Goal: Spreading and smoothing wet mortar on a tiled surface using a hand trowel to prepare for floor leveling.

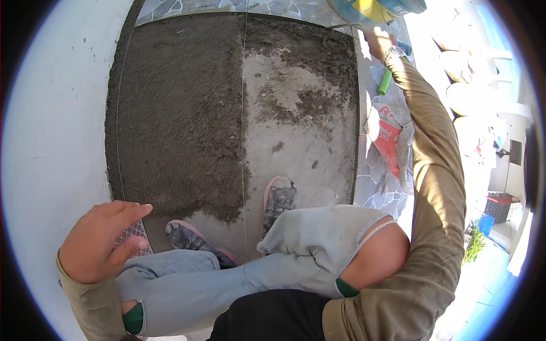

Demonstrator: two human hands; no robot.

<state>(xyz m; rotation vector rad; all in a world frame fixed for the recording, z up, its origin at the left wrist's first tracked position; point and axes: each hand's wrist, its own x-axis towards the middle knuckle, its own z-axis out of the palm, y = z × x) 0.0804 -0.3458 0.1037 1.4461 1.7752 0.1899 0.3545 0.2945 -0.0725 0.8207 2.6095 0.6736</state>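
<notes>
At the far right, my right hand point(380, 44) is closed around the handle of a trowel-like tool. Its thin bent metal neck point(347, 25) reaches left over the edge of the grey mortar, and a blue end point(405, 48) shows beside the wrist; I cannot make out its blade. Damp mortar point(176, 113) covers the left half of the strip and lies in loose patches point(318, 54) at the far right. My left hand point(105, 240) is empty near the white wall, fingers stretched and thumb apart. A taut string point(244, 113) runs lengthwise beside the mortar.
A bucket point(372, 10) stands at the far right. Along the patterned stone tiles point(372, 190) lie a green cylindrical object point(385, 82) and a torn red-and-white bag point(388, 139). The white wall point(57, 113) borders the left. My shoes point(278, 199) rest on bare concrete point(318, 182).
</notes>
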